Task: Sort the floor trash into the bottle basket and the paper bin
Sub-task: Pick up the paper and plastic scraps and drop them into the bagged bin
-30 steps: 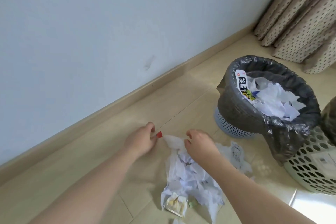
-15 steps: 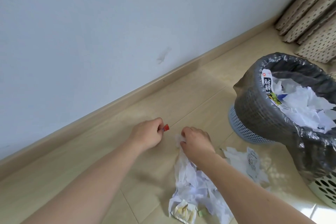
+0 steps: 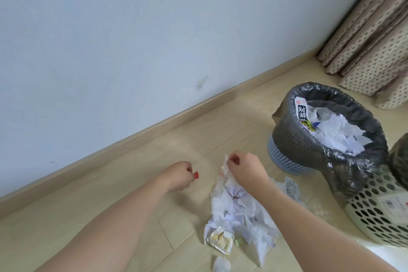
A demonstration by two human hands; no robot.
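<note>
A heap of torn white paper scraps (image 3: 234, 212) lies on the wooden floor in front of me. My right hand (image 3: 245, 169) pinches the top edge of a white scrap (image 3: 225, 164) at the heap's far end. Left of it, my left hand (image 3: 180, 174) pinches a small red scrap (image 3: 195, 175) just above the floor. The paper bin (image 3: 293, 139), a blue basket lined with a black bag, stands to the right and holds white paper and a printed wrapper. A cream perforated basket (image 3: 379, 216) stands at the right edge.
A pale blue wall with a wooden skirting board (image 3: 154, 126) runs behind my hands. Dotted beige curtains (image 3: 375, 46) hang in the far right corner. A yellowish wrapper (image 3: 219, 239) and a small green piece (image 3: 304, 243) lie at the heap's near end.
Both hands have lifted slightly from the floor. My right hand has raised its white scrap at the heap's far end, and my left hand still pinches the red scrap. The view has shifted.
</note>
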